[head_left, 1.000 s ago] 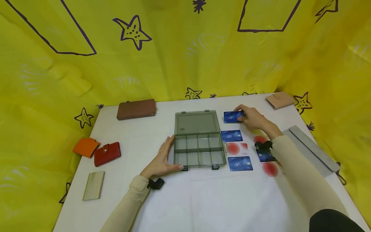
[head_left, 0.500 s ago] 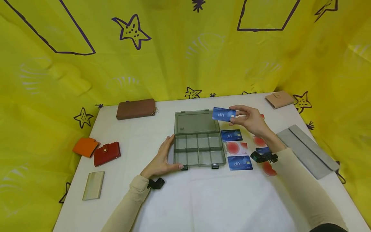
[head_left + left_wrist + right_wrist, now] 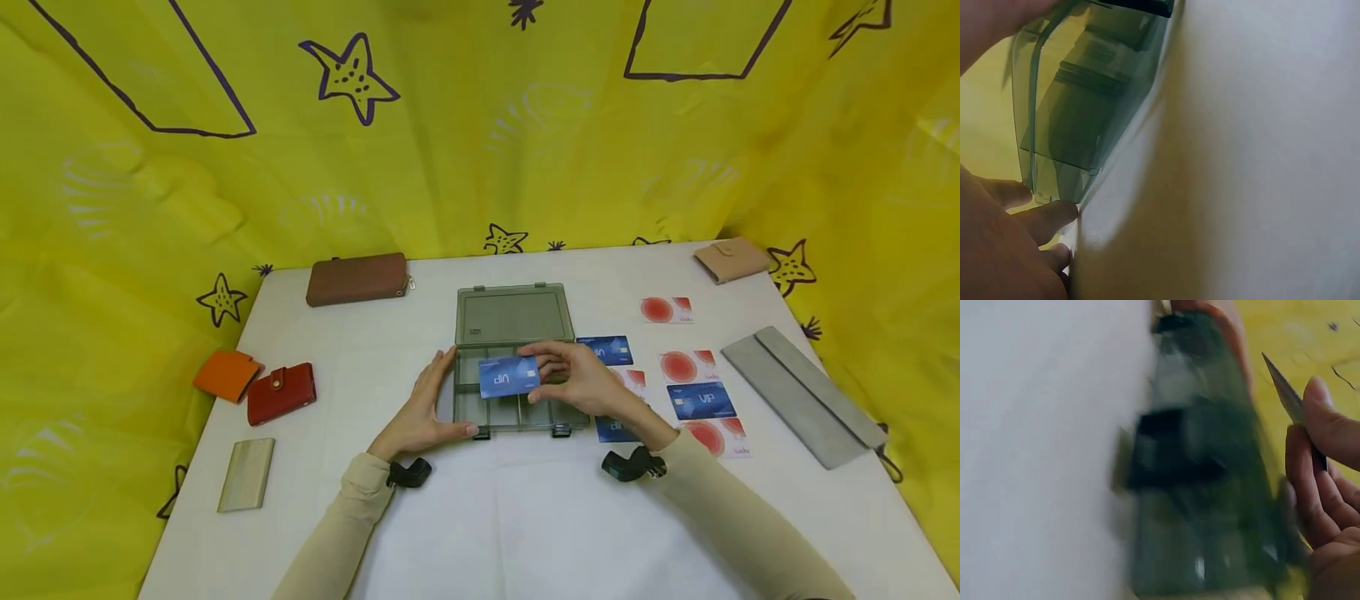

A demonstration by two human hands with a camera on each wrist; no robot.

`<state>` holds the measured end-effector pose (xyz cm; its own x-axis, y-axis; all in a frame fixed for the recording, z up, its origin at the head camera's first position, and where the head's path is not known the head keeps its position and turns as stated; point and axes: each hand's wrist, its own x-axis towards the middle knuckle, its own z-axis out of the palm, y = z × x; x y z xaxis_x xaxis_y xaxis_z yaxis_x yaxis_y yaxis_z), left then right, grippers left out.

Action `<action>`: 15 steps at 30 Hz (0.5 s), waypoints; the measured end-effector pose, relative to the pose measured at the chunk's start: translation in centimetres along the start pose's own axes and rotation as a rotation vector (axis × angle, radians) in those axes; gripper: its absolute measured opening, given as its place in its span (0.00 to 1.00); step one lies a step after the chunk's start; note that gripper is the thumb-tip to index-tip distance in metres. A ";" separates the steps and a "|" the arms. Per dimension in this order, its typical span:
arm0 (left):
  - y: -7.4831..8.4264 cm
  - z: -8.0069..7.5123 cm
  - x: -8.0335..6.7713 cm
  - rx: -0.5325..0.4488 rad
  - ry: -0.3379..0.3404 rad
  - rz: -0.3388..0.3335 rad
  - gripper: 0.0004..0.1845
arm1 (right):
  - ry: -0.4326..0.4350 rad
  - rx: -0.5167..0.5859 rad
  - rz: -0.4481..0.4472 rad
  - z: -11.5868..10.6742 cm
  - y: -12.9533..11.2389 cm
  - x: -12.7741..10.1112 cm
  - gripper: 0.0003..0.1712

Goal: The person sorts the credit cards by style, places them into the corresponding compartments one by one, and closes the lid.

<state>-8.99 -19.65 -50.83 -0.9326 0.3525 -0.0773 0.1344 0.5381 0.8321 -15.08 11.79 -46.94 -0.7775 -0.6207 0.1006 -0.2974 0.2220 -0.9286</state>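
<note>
A translucent grey-green compartment box [image 3: 471,408] lies on the table with its lid [image 3: 513,315] folded back. My left hand [image 3: 416,421] rests against its left side, thumb at the front latch and fingers fairly straight along the wall; fingertips [image 3: 1063,214] touch the box corner in the left wrist view. My right hand [image 3: 577,379] pinches a blue VIP card [image 3: 498,379] between thumb and fingers, above the box compartments. In the right wrist view the card [image 3: 1285,394] shows edge-on. The right hand and card hide some compartments.
Blue cards [image 3: 611,348] and red-and-white cards [image 3: 678,367] lie right of the box. A grey flat pouch [image 3: 802,396] and beige wallet [image 3: 731,260] sit farther right. Leftward are brown [image 3: 356,280], orange [image 3: 227,375] and red [image 3: 281,393] wallets and a pale cardholder [image 3: 247,475].
My right hand has lifted the blue VIP card from the back of the card rows and carried it left and nearer, over the box. The left hand has stayed at the box.
</note>
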 end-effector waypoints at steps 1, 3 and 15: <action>0.0 0.0 0.0 0.001 0.001 0.003 0.69 | 0.000 -0.021 -0.022 0.6 0.1 0.0 0.36; -0.1 0.0 -0.1 0.002 0.000 0.010 0.69 | 0.006 -0.070 -0.056 1.5 0.1 0.2 0.36; -0.2 -0.1 0.0 0.005 -0.004 0.036 0.73 | -0.034 -0.300 -0.104 3.4 -0.5 0.4 0.35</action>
<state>-9.02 -19.82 -50.96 -0.9256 0.3752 -0.0494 0.1699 0.5287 0.8316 -13.39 8.86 -47.68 -0.7169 -0.6755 0.1724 -0.5284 0.3651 -0.7665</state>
